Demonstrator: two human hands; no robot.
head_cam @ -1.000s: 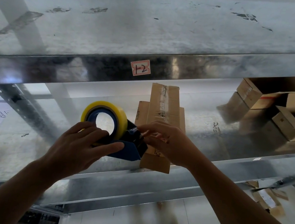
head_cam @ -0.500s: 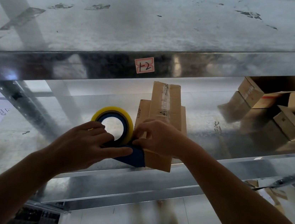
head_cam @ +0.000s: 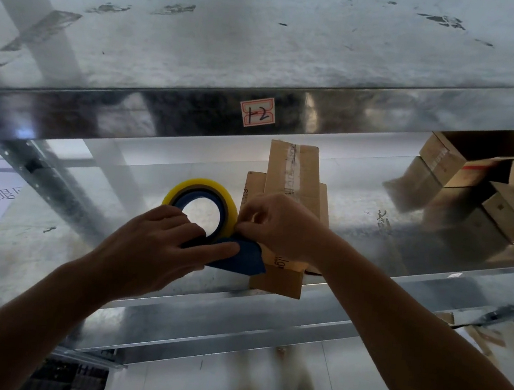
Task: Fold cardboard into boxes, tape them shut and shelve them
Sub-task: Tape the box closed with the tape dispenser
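Observation:
A long narrow cardboard box point(head_cam: 293, 180), taped along its top, lies on a flat piece of cardboard point(head_cam: 251, 187) on the metal shelf point(head_cam: 376, 216). A blue tape dispenser point(head_cam: 238, 259) with a yellow tape roll point(head_cam: 200, 188) sits just left of the box's near end. My left hand point(head_cam: 155, 247) grips the dispenser from the left, fingers over its blue body. My right hand point(head_cam: 281, 227) is curled at the dispenser's front, against the box, and its fingertips pinch at the tape end there. The tape strip itself is too thin to make out.
An upper shelf point(head_cam: 268, 40) with a label reading "12" point(head_cam: 257, 111) hangs just above. Several open cardboard boxes point(head_cam: 489, 191) stand at the right of the same shelf. A slanted metal upright point(head_cam: 41, 174) stands at left. Cardboard scraps point(head_cam: 484, 336) lie on the white floor below.
The dispenser and both hands have shifted right, closer to the box. My right hand has closed in against the dispenser's front, over the near end of the box.

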